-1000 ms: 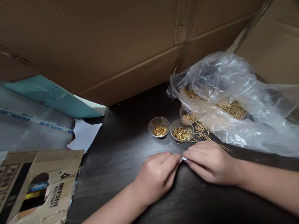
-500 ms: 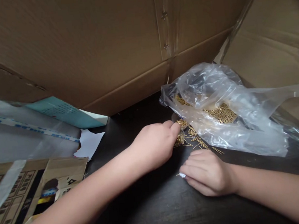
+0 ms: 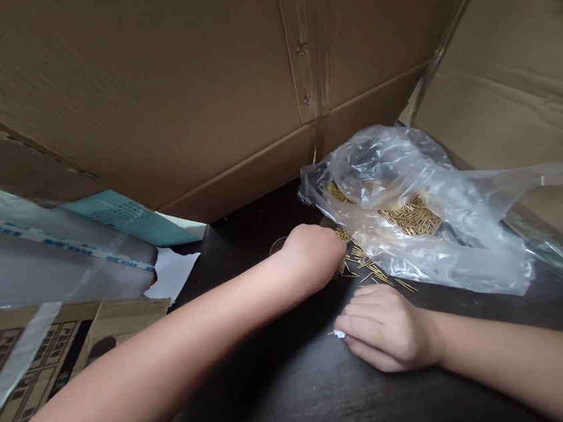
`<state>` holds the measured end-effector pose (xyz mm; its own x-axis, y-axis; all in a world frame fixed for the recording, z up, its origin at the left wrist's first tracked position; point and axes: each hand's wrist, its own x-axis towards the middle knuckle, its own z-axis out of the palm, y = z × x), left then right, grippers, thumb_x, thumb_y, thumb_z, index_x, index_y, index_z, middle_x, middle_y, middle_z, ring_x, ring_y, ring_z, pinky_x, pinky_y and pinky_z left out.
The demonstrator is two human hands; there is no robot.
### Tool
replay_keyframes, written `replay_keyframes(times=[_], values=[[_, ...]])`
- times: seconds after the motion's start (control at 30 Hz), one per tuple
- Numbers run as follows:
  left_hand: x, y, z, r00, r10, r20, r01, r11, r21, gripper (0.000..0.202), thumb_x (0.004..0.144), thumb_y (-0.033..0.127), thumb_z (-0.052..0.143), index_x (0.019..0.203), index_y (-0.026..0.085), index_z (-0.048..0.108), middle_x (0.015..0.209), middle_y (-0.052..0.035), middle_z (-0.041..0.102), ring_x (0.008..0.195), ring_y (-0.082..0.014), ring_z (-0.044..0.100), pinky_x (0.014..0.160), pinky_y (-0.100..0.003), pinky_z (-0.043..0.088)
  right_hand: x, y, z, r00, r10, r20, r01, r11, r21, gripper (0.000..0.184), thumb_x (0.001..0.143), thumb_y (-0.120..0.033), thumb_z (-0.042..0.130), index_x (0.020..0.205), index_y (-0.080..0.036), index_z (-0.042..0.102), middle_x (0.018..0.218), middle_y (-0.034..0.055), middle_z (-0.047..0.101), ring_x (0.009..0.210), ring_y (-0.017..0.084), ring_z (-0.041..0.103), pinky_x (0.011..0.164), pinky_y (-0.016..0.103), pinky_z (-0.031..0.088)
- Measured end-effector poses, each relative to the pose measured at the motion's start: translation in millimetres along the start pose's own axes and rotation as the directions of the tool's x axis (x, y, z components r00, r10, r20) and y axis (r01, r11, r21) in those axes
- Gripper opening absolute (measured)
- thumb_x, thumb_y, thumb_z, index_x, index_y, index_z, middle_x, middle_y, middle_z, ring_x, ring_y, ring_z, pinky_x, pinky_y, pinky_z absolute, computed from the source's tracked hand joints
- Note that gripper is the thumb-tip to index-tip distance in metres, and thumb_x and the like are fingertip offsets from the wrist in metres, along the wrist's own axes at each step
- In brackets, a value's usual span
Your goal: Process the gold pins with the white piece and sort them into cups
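Note:
My left hand reaches in beside the loose gold pins, knuckles up and fingers curled down. Its fingertips are hidden, so what they hold, if anything, does not show. A small heap of gold pieces shows just past its knuckles. Closer to me, my right hand rests on the dark table, closed in a pinch. A small white piece sticks out between its thumb and finger, with a thin gold tip at its end. A clear plastic bag holding many gold pins lies beyond both hands.
Tall cardboard walls stand behind and on the right. A clear round rim shows behind my left wrist. At left are a taped grey package, torn white paper and a printed carton. The tabletop is dark.
My left hand has shifted slightly right and turned knuckles up, covering some gold pieces. The clear round rim has come into view behind its wrist. My right hand keeps its pinch.

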<state>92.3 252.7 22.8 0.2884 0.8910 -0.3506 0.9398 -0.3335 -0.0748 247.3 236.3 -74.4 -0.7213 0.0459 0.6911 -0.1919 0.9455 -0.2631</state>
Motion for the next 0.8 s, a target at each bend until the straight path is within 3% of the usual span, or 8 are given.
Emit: replay_keyframes(times=[0.1, 0.27, 0.4, 0.57, 0.67, 0.73, 0.8], values=[[-1, -3, -3.8, 1.0, 0.022, 0.021, -0.022, 1.0, 0.012, 0.017, 0.075, 0.001, 0.072, 0.065, 0.014, 0.07, 0.075, -0.0149, 0.075, 0.078, -0.0339, 0.075, 0.067, -0.038, 0.057, 1, 0, 0, 1.0, 0.014, -0.004, -0.014, 1.0, 0.011, 0.02, 0.096, -0.015, 0.047, 0.09, -0.014, 0.065, 0.061, 0.0006, 0.058, 0.052, 0.016, 0.049, 0.05, 0.033, 0.036], [-6, -13, -9.7, 0.995, 0.099, 0.025, -0.099, 0.995, 0.026, 0.014, 0.082, 0.009, 0.066, 0.074, 0.017, 0.073, 0.074, -0.0096, 0.074, 0.073, -0.0261, 0.074, 0.064, -0.031, 0.053, 0, 1, 1, 0.997, 0.061, -0.036, -0.06, 0.998, 0.029, 0.017, 0.096, -0.014, 0.048, 0.092, -0.015, 0.064, 0.061, 0.0004, 0.058, 0.052, 0.016, 0.05, 0.051, 0.032, 0.038], [-19, -23, -9.5, 0.99, 0.1, -0.097, -0.105, 0.994, -0.043, 0.013, 0.091, 0.019, 0.06, 0.085, 0.017, 0.072, 0.075, -0.0088, 0.073, 0.066, -0.0243, 0.07, 0.056, -0.029, 0.045, -3, 3, 2, 0.987, 0.107, -0.116, -0.101, 0.993, 0.055, 0.017, 0.095, -0.009, 0.048, 0.102, -0.014, 0.063, 0.069, 0.0033, 0.066, 0.056, 0.016, 0.057, 0.054, 0.031, 0.044], [-44, -34, 4.2, 0.964, 0.025, -0.266, -0.11, 0.944, -0.31, 0.01, 0.093, 0.021, 0.061, 0.089, 0.017, 0.069, 0.075, -0.0041, 0.07, 0.064, -0.0181, 0.064, 0.057, -0.026, 0.039, -4, 4, 4, 0.966, 0.196, -0.17, -0.181, 0.978, 0.1, 0.017, 0.095, -0.008, 0.05, 0.104, -0.015, 0.063, 0.076, 0.0053, 0.071, 0.063, 0.017, 0.066, 0.061, 0.031, 0.054], [-59, -26, 22.0, 0.902, -0.126, -0.413, -0.16, 0.79, -0.591, 0.009, 0.093, 0.022, 0.063, 0.089, 0.017, 0.069, 0.07, 0.0009, 0.064, 0.061, -0.0126, 0.056, 0.058, -0.023, 0.038, -2, 1, 2, 0.938, 0.257, -0.232, -0.229, 0.963, 0.143, 0.016, 0.095, -0.008, 0.055, 0.105, -0.015, 0.064, 0.08, 0.0068, 0.073, 0.067, 0.017, 0.069, 0.065, 0.03, 0.057], [-68, -11, 37.1, 0.838, -0.333, -0.431, -0.182, 0.574, -0.798, 0.015, 0.094, 0.028, 0.063, 0.086, 0.016, 0.069, 0.063, 0.0034, 0.056, 0.057, -0.0104, 0.048, 0.056, -0.021, 0.035, 0, -1, -1, 0.904, 0.296, -0.308, -0.252, 0.952, 0.175, 0.018, 0.093, -0.007, 0.058, 0.106, -0.016, 0.066, 0.084, 0.008, 0.074, 0.072, 0.017, 0.07, 0.066, 0.029, 0.058], [-76, 8, 52.4, 0.804, -0.498, -0.325, -0.182, 0.314, -0.932, 0.019, 0.093, 0.034, 0.066, 0.086, 0.016, 0.069, 0.057, 0.0063, 0.044, 0.053, -0.0091, 0.038, 0.051, -0.021, 0.031, 3, -3, -3, 0.876, 0.319, -0.361, -0.265, 0.945, 0.192, 0.02, 0.092, -0.006, 0.06, 0.106, -0.017, 0.067, 0.086, 0.0082, 0.075, 0.075, 0.018, 0.071, 0.067, 0.028, 0.059]])
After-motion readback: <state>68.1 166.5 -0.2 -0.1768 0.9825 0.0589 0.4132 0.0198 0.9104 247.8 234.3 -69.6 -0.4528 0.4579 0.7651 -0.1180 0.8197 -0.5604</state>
